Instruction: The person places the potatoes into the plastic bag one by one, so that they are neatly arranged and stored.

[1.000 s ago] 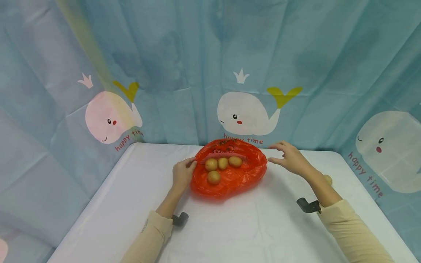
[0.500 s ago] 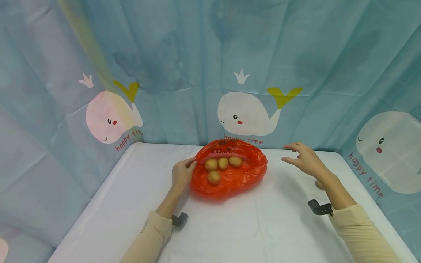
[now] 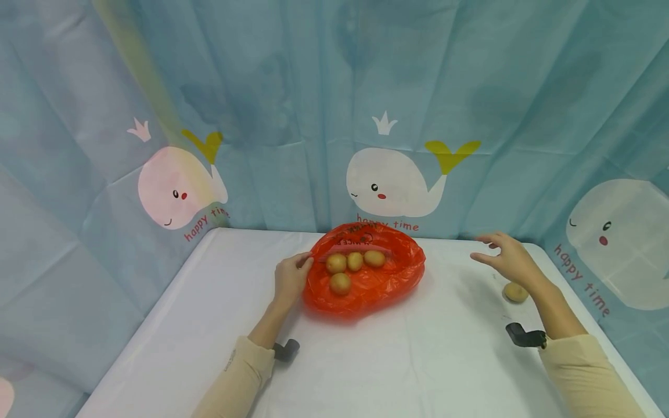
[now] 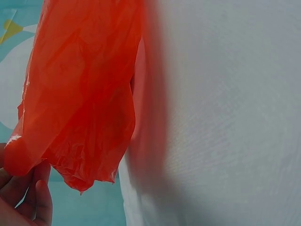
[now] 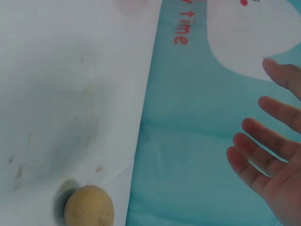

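Observation:
A red plastic bag (image 3: 376,293) lies with its mouth wide on the white table, several potatoes (image 3: 341,284) inside it. My left hand (image 3: 290,280) pinches the bag's left rim between thumb and fingers; the left wrist view shows the red film (image 4: 84,94) hanging from those fingertips. Over the table's right side hovers my right hand (image 3: 507,259), fingers spread, holding nothing. A single potato (image 3: 515,292) rests on the table just below that hand; it also appears at the bottom of the right wrist view as a round tan potato (image 5: 89,207).
A blue curtain (image 3: 292,116) printed with whales stands behind and beside the table (image 3: 209,325). Small brown crumbs (image 5: 19,172) dot the white cloth near the lone potato. Black camera mounts sit on both wrists.
My right hand has moved rightward, away from the bag's right edge, and the lone potato it partly hid now shows. The left hand and the bag have stayed put.

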`<state>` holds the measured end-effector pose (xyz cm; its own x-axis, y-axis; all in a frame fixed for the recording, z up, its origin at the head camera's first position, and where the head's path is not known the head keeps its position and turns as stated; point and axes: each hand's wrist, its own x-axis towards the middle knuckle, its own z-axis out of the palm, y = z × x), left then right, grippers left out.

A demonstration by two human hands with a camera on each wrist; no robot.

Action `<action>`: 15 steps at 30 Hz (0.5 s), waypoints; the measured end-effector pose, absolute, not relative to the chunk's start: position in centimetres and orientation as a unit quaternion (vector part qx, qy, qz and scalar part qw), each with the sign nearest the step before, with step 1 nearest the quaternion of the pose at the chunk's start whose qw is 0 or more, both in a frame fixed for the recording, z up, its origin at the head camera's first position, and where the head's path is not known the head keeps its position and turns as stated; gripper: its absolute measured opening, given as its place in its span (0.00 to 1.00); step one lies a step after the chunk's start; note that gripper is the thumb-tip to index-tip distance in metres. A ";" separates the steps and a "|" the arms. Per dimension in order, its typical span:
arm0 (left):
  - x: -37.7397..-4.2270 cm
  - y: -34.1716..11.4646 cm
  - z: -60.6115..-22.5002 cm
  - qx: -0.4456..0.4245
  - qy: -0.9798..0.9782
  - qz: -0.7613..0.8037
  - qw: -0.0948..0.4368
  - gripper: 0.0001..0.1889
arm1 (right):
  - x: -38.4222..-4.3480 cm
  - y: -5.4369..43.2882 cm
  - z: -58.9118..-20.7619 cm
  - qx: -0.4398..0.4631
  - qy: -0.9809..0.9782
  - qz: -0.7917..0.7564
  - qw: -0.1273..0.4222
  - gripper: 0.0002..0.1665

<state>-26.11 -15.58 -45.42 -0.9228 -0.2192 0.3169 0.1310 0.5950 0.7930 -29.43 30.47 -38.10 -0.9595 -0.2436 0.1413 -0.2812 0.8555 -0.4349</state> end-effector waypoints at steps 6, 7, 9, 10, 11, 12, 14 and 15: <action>-25.9 -15.6 -45.3 0.027 -0.871 -0.452 0.189 0.14 | -29.2 31.8 -38.6 0.120 -0.966 0.228 0.025 0.37; -25.9 -15.6 -45.3 0.027 -0.871 -0.452 0.189 0.14 | -29.2 32.0 -38.7 0.115 -0.967 0.228 0.021 0.38; -25.9 -15.6 -45.4 0.026 -0.872 -0.452 0.188 0.14 | -29.2 32.4 -38.8 0.106 -0.967 0.229 0.012 0.40; -26.0 -15.5 -45.4 0.026 -0.872 -0.452 0.188 0.14 | -29.1 32.6 -38.9 0.103 -0.968 0.230 0.009 0.40; -26.0 -15.5 -45.4 0.026 -0.872 -0.452 0.188 0.14 | -29.1 32.8 -39.0 0.101 -0.968 0.231 0.008 0.41; -26.0 -15.5 -45.4 0.026 -0.871 -0.452 0.188 0.14 | -29.1 32.9 -39.1 0.098 -0.968 0.230 0.007 0.41; -26.0 -15.5 -45.4 0.025 -0.871 -0.452 0.188 0.14 | -29.0 33.3 -39.3 0.095 -0.968 0.230 0.005 0.41; -26.0 -15.5 -45.4 0.025 -0.871 -0.453 0.187 0.14 | -29.0 33.5 -39.5 0.093 -0.969 0.230 0.004 0.41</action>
<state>-25.98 -15.46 -45.38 -0.9285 -0.2131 0.3042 0.1263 0.5892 0.7981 -29.00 33.47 -39.46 -0.9827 -0.1780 0.0507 -0.1818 0.8768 -0.4451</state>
